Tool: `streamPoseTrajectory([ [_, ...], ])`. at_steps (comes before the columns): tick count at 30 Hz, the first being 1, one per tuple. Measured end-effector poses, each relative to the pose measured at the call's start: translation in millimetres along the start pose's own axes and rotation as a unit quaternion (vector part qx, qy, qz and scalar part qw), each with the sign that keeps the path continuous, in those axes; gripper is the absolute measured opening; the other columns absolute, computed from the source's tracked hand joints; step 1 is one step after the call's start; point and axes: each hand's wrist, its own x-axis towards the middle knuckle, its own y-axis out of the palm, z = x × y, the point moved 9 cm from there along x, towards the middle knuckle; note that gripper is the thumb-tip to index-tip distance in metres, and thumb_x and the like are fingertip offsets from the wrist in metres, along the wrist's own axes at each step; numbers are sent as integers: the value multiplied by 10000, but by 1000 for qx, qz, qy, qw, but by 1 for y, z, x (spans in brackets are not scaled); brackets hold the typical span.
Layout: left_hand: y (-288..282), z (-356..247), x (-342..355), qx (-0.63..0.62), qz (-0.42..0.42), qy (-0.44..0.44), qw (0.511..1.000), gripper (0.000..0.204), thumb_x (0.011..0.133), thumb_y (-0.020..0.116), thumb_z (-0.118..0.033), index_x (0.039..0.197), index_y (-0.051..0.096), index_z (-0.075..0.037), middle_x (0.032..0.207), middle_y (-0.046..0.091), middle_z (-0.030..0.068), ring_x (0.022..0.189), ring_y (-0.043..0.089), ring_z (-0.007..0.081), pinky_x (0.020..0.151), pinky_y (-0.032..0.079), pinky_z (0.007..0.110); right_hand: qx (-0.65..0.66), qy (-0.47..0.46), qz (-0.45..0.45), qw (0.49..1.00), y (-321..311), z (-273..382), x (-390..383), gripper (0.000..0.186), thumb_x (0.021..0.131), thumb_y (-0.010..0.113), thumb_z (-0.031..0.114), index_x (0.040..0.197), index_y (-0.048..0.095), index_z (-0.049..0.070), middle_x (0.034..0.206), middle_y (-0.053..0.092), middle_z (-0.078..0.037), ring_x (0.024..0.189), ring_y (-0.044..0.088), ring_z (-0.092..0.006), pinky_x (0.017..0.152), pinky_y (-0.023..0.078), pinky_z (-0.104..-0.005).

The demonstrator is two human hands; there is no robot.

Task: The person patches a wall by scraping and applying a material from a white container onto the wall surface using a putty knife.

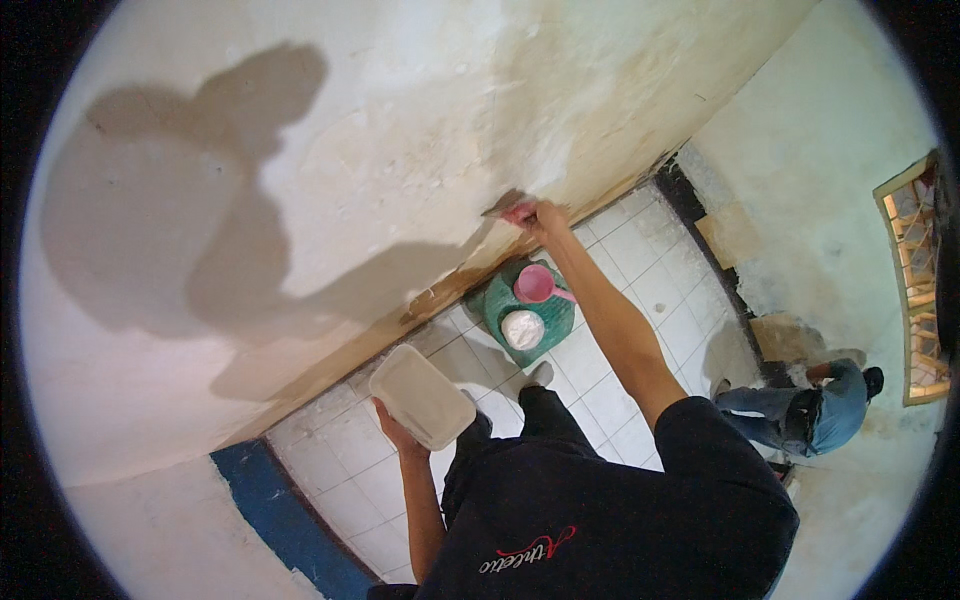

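My right hand (543,220) grips a putty knife (507,208) with a pinkish-red handle, its blade at the lower part of the stained white wall (370,130). My left hand (401,428) holds a pale rectangular plastic container (422,397) by its side, low and to the left. On the floor below my right arm, a green mat or sack (525,345) bears a pink dipper (535,284) and a round white bag or tub of white material (522,330).
A co-worker (835,405) in a blue top bends at the right wall, below a window grille (915,280). White floor tiles (350,450) run along the wall's foot. A blue painted band (250,480) lines the lower left wall.
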Motion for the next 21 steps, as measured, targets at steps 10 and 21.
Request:
streamPoseTrajectory([
  [10, -14, 5, 7, 41, 48, -25, 998, 661, 976, 344, -583, 1410, 394, -87, 1338, 508, 137, 1178, 537, 329, 985, 472, 484, -5, -100, 97, 990, 108, 177, -102, 232, 836, 348, -83, 798, 532, -218, 843, 593, -311, 846, 636, -429, 834, 593, -488],
  [21, 11, -21, 8, 119, 73, 11, 990, 626, 989, 331, -556, 1423, 379, -107, 1379, 475, 125, 1208, 515, 328, 995, 460, 481, 163, -106, 42, 980, 43, 161, -163, 169, 929, 490, 24, 1070, 578, 53, 991, 629, -88, 844, 643, -223, 727, 567, -403],
])
